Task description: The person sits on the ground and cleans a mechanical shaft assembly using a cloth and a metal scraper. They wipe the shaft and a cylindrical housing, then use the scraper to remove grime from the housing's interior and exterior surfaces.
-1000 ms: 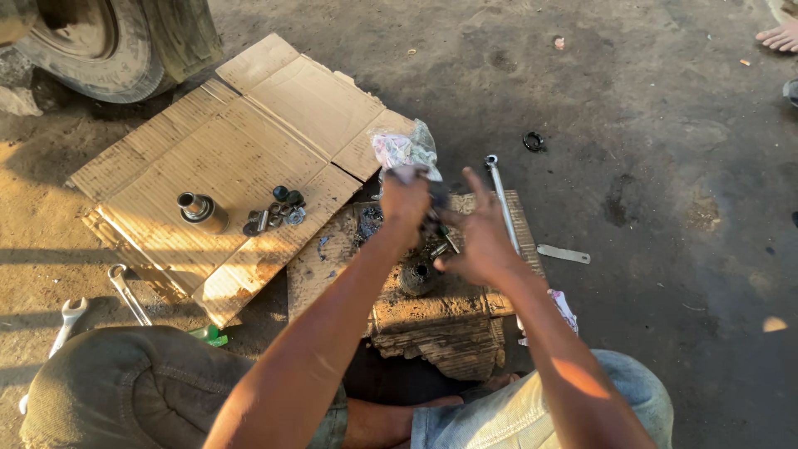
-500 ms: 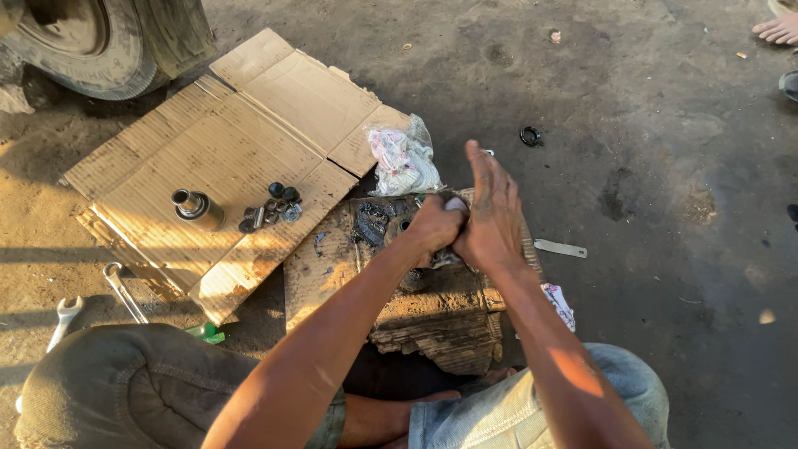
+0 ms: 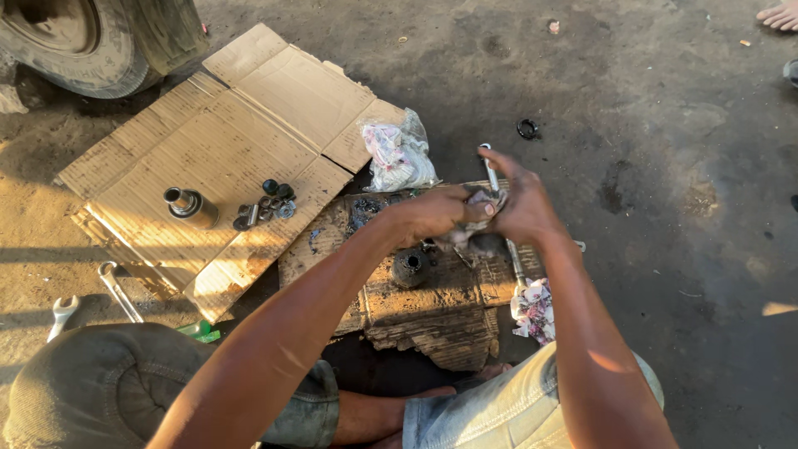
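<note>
The person sat on the ground with both hands held close together over a dirty, oily piece of cardboard (image 3: 432,308). The left hand (image 3: 436,214) was curled shut, and its fingers pinched a small crumpled rag (image 3: 480,202). The right hand (image 3: 524,204) touched the same rag from the other side, with its fingers bent around it. The rag was squeezed between the two hands, up above the dirty cardboard. I could not tell if anything was inside the rag. Just under the hands, a round dark metal part (image 3: 409,266) with a hole in it stood on the dirty cardboard. A long metal wrench (image 3: 501,212) lay under the right hand, partly hidden by it. Beside the left hand, a bit further away, lay a plastic bag (image 3: 399,154) with cloth scraps in it. A big clean sheet of cardboard (image 3: 216,158) lay to the left. On it stood a metal cylinder (image 3: 189,206) and a small pile of dark nuts and rings (image 3: 268,204). A spanner (image 3: 118,291) lay on the sand near the person's left knee. A big tyre (image 3: 100,41) was in the far left corner.
</note>
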